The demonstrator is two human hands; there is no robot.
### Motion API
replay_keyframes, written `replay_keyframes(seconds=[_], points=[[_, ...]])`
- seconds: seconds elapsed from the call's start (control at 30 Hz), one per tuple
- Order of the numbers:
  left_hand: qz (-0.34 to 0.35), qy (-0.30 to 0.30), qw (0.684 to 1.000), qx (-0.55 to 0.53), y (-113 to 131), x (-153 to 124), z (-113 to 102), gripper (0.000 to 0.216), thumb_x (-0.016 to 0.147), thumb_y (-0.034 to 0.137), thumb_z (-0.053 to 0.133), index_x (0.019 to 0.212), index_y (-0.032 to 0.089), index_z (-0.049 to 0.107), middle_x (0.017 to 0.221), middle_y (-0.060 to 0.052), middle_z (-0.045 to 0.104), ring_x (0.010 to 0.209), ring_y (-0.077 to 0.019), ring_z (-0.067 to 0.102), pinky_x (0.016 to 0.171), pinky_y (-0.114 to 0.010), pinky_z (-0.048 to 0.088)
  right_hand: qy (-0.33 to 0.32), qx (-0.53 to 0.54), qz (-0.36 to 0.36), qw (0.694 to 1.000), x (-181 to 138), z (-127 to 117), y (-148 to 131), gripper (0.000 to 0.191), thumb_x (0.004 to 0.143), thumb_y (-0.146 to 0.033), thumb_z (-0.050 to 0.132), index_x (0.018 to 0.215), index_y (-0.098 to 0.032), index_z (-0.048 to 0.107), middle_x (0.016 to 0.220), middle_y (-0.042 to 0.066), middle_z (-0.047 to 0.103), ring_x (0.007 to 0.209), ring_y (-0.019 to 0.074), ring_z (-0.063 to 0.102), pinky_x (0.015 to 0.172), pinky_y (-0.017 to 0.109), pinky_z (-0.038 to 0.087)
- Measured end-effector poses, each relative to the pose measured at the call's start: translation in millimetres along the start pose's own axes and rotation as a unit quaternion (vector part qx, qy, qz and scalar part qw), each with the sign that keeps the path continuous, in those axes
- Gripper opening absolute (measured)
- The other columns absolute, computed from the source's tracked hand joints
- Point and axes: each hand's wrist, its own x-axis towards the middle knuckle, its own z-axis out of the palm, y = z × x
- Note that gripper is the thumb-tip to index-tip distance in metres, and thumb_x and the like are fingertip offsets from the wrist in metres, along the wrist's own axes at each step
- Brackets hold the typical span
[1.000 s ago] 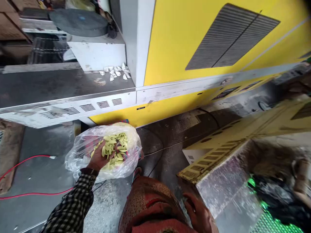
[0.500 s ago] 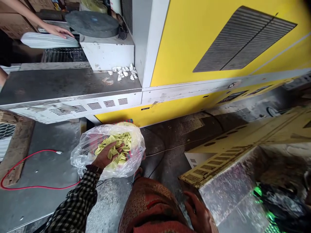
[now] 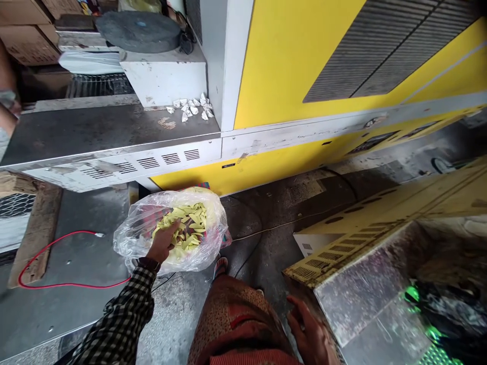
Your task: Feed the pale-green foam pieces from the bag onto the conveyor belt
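My left hand (image 3: 163, 242) reaches into a clear plastic bag (image 3: 134, 230) on the floor. The bag is full of small pale yellow-green pieces (image 3: 189, 223). The fingers are buried among the pieces and curl round some of them. My checked sleeve (image 3: 120, 317) runs down to the lower left. My right hand (image 3: 311, 332) is low at the bottom edge, beside my patterned cloth wrap (image 3: 238, 317). Its fingers are spread and it holds nothing. It rests near the corner of a shiny metal panel (image 3: 355, 294).
A yellow machine housing (image 3: 289, 61) with vents stands ahead. A grey metal shelf (image 3: 95, 129) carries small white pieces (image 3: 190, 107). A red cable (image 3: 57, 263) loops on the floor at left. A yellow vented cover (image 3: 380, 223) lies at right. Another person's arm (image 3: 7, 106) shows at far left.
My left hand has sunk deeper into the yellow-green pieces. The view shifted slightly. The other person's hand on the white object at top left has withdrawn.
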Motion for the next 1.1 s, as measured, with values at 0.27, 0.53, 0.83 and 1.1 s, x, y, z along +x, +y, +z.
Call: replay_keyframes(seconds=[0.27, 0.53, 0.83, 1.1], points=[[0.079, -0.045, 0.994, -0.053, 35, -60, 24, 0.026, 0.081, 0.040, 0.074, 0.094, 0.021, 0.061, 0.081, -0.003, 0.065, 0.065, -0.0157, 0.058, 0.057, -0.025, 0.047, -0.001, 0.045, 0.009, 0.999, -22, 0, 8, 0.036, 0.092, -0.043, 0.050, 0.115, -0.025, 0.072, 0.095, 0.007, 0.079, 0.085, 0.0248, 0.077, 0.076, 0.034, 0.062], [0.066, -0.415, 0.907, -0.002, 4, -210, 157, 0.041, 0.073, 0.054, 0.082, 0.078, 0.019, 0.061, 0.052, 0.004, 0.048, 0.042, -0.0084, 0.039, 0.039, -0.020, 0.029, 0.003, 0.362, 0.034, 0.932, -54, -52, -9, 0.040, 0.097, -0.052, 0.057, 0.124, -0.025, 0.066, 0.108, 0.008, 0.074, 0.094, 0.0233, 0.071, 0.084, 0.034, 0.058], [-0.042, -0.602, 0.790, 0.106, -132, -378, 333, 0.045, 0.073, 0.055, 0.084, 0.080, 0.017, 0.061, 0.054, 0.006, 0.046, 0.041, -0.0048, 0.036, 0.038, -0.019, 0.023, 0.107, 0.618, 0.058, 0.777, -163, -112, 148, 0.034, 0.088, -0.053, 0.073, 0.093, -0.020, 0.069, 0.080, 0.002, 0.069, 0.071, 0.0148, 0.062, 0.067, 0.028, 0.052], [-0.029, -0.647, 0.733, 0.209, -241, -456, 444, 0.043, 0.076, 0.051, 0.082, 0.076, 0.014, 0.059, 0.063, 0.003, 0.050, 0.050, -0.0053, 0.041, 0.044, -0.019, 0.031, 0.208, 0.694, 0.171, 0.668, -229, -118, 282, 0.035, 0.079, -0.050, 0.078, 0.091, -0.020, 0.064, 0.081, 0.000, 0.066, 0.072, 0.0150, 0.065, 0.057, 0.024, 0.054]])
